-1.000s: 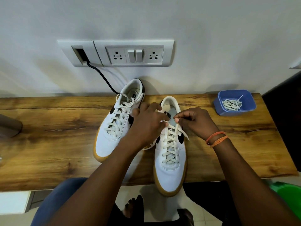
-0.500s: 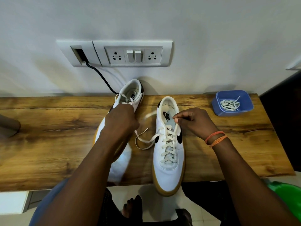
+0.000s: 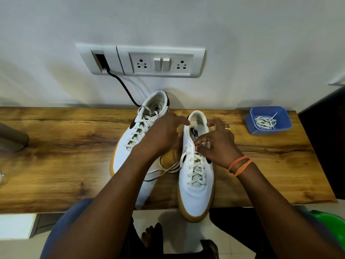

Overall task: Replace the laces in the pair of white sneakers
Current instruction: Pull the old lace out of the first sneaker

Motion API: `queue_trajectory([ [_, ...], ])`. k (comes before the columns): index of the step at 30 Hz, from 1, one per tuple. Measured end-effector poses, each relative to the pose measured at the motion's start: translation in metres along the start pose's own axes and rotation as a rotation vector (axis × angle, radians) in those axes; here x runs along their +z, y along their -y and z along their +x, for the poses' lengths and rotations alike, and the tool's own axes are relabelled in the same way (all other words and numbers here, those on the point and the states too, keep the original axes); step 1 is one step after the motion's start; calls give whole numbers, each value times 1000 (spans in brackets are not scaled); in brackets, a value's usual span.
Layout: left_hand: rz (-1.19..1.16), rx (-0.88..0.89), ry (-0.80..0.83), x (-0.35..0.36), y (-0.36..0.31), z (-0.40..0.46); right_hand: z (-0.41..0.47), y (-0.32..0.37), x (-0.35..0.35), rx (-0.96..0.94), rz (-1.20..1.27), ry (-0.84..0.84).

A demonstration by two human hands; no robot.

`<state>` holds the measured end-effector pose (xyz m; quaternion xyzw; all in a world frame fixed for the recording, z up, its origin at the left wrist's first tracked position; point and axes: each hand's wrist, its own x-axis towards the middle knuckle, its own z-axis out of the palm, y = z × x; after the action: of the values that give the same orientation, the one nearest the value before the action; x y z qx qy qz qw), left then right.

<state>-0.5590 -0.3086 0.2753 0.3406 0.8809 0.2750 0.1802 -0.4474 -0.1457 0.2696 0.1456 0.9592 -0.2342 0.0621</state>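
Observation:
Two white sneakers with tan soles stand on the wooden shelf (image 3: pixel 56 156), toes toward me. The left sneaker (image 3: pixel 130 146) is laced and partly covered by my left arm. The right sneaker (image 3: pixel 197 187) is laced most of the way up, and its loose cream lace end (image 3: pixel 164 170) loops onto the wood between the shoes. My left hand (image 3: pixel 160 135) hovers blurred between the two shoes, fingers apart, holding nothing I can see. My right hand (image 3: pixel 218 143) pinches the lace at the right sneaker's top eyelets.
A blue tub (image 3: pixel 268 120) with a bundle of laces sits at the shelf's back right. A socket panel (image 3: pixel 149 60) with a black cable (image 3: pixel 125 88) is on the wall behind. A grey object (image 3: pixel 11 139) lies at far left. My knee and foot are below the shelf edge.
My left hand left the left sneaker and swung right toward the right sneaker's collar. My right hand shifted slightly down the tongue, still on the lace. The loose lace end dropped lower.

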Motion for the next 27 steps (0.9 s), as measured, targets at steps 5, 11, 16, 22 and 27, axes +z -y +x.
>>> queue_trajectory([
  [5,52,210,73,12,6,2,-5,10,1,43,-43,62],
  [11,98,284,64,15,0,0,-10,19,1,66,-61,27],
  [16,74,268,112,11,-6,5,-17,18,1,83,76,-8],
  [22,-76,251,124,12,0,6,-29,-27,3,410,302,-6],
  [27,-59,224,129,15,6,12,-30,-6,8,170,162,-245],
])
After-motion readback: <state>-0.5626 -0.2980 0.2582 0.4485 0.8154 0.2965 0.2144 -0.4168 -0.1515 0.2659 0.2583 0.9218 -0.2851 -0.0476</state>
